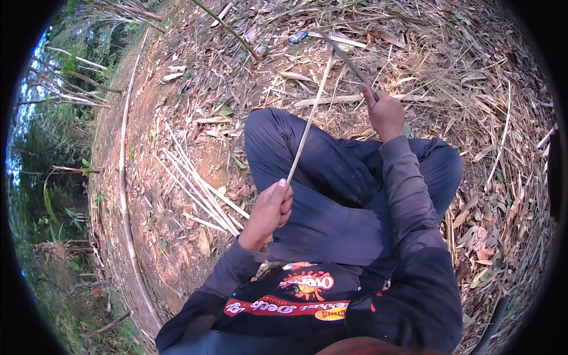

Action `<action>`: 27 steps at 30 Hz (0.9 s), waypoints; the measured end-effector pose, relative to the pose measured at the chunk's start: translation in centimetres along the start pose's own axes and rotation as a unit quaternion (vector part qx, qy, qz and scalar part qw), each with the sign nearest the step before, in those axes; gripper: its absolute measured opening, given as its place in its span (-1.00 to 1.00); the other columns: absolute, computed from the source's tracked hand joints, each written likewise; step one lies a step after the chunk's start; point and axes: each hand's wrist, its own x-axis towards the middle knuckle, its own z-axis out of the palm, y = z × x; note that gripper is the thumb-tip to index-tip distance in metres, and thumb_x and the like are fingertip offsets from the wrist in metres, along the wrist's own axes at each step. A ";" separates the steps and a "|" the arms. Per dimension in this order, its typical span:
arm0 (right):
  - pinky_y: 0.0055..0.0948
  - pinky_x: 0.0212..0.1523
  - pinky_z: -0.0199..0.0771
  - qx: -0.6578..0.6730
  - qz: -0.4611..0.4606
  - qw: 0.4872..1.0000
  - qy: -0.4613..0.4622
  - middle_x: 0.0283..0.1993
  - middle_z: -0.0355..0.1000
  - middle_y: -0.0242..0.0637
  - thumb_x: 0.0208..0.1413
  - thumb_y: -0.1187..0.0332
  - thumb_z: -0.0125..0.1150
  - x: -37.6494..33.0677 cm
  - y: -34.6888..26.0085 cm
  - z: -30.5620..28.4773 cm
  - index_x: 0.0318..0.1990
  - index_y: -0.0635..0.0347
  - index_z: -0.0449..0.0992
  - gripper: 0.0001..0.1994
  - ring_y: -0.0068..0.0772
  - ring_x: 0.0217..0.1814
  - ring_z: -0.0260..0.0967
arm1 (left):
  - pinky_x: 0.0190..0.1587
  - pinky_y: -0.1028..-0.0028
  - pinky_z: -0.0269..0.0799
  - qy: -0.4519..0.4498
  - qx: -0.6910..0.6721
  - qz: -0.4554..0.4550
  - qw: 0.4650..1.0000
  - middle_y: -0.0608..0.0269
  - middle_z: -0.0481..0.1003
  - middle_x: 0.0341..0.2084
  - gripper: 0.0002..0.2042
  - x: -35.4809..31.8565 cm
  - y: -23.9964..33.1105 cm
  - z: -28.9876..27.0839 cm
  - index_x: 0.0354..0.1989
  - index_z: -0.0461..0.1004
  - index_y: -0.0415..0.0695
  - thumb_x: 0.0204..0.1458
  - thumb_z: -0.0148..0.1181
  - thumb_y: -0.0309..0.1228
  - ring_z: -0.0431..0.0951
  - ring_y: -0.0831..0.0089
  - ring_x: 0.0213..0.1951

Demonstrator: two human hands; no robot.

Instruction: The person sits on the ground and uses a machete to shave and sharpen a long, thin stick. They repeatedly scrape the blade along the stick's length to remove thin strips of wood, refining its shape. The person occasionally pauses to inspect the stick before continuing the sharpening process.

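Observation:
My left hand [267, 218] is closed around the lower end of a thin, pale bamboo strip [310, 121]. The strip slants up and away across my bent leg. In my closed right hand [386, 113] is a long, dark machete [350, 64], its handle mostly hidden by the fingers. The blade points up and to the left, over the littered ground. At the strip's far end, blade and strip meet or overlap; whether they touch I cannot tell. Several cut bamboo strips [201, 186] lie in a loose bundle on the ground beside my left forearm.
My crossed legs [319, 219] in dark trousers fill the middle. A long bamboo pole [124, 177] lies along the left side, before green brush. A thin green stem [228, 28] and a small blue wrapper [297, 37] are ahead. Dry leaves and shavings [473, 124] cover the right.

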 end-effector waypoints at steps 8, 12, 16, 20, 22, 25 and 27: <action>-0.47 -0.54 0.24 0.248 0.080 0.959 0.107 -0.74 0.28 -0.36 0.21 -0.37 -0.09 2.4 3.8 1.7 -0.56 0.33 0.61 -0.19 -0.51 -0.64 0.25 | -0.72 0.61 -0.21 -0.109 -0.090 -0.010 0.990 0.53 -0.02 -0.73 -0.64 1.5 0.7 -3.4 -0.40 0.20 -0.02 0.40 -0.26 -0.08 -0.12 0.72 -0.76; -0.43 -0.56 0.14 0.263 -0.052 0.963 0.004 -0.72 0.28 -0.37 0.28 -0.20 -0.01 -1.5 -2.3 1.3 -0.50 0.30 0.62 -0.33 -0.54 -0.65 0.19 | -0.73 0.64 -0.13 -0.118 -0.074 -0.010 0.990 0.44 0.10 -0.76 -0.63 4.1 1.4 -3.0 -0.32 0.26 -0.06 0.40 -0.27 -0.04 -0.03 0.71 -0.79; -0.26 -0.59 0.27 0.224 -0.204 0.953 0.014 -0.69 0.32 -0.19 0.17 -0.27 0.08 -4.0 -3.9 2.0 -0.62 0.26 0.43 -0.32 -0.20 -0.67 0.34 | -0.74 0.66 -0.05 -0.104 -0.053 0.031 0.993 0.32 0.25 -0.75 -0.61 5.4 1.9 -1.6 -0.26 0.31 -0.09 0.39 -0.27 -0.03 0.04 0.68 -0.81; -0.28 -0.59 0.31 0.103 -0.343 0.932 0.052 -0.64 0.39 -0.22 0.04 -0.32 0.16 -7.2 -5.7 2.6 -0.59 0.17 0.44 -0.36 -0.20 -0.61 0.43 | -0.73 0.67 -0.03 -0.084 -0.023 0.042 0.995 0.27 0.32 -0.72 -0.62 5.7 1.5 -0.1 -0.25 0.32 -0.10 0.39 -0.24 -0.04 0.07 0.70 -0.78; -0.32 -0.62 0.20 0.076 -0.399 0.912 0.050 -0.62 0.41 -0.32 -0.03 -0.34 0.20 -8.3 -6.4 2.9 -0.57 0.10 0.46 -0.39 -0.29 -0.59 0.46 | -0.72 0.67 -0.03 -0.035 0.021 0.069 0.997 0.27 0.32 -0.71 -0.64 5.9 1.3 0.4 -0.25 0.32 -0.10 0.39 -0.22 -0.06 0.08 0.71 -0.77; -0.37 -0.60 0.18 0.043 -0.420 0.902 0.088 -0.65 0.36 -0.38 -0.11 -0.42 0.18 -8.5 -6.6 2.2 -0.58 0.05 0.45 -0.37 -0.34 -0.63 0.40 | -0.73 0.65 -0.07 -0.030 0.032 0.054 0.998 0.36 0.24 -0.74 -0.68 5.9 0.5 1.1 -0.23 0.30 -0.10 0.40 -0.21 -0.11 0.04 0.69 -0.79; -0.37 -0.53 0.17 0.060 -0.416 0.898 0.132 -0.64 0.31 -0.37 -0.12 -0.46 0.11 -7.8 -6.3 2.2 -0.57 0.07 0.42 -0.33 -0.33 -0.62 0.37 | -0.73 0.64 -0.09 -0.044 0.029 0.065 0.997 0.40 0.18 -0.74 -0.68 5.7 0.4 1.9 -0.23 0.28 -0.09 0.40 -0.23 -0.10 0.01 0.69 -0.78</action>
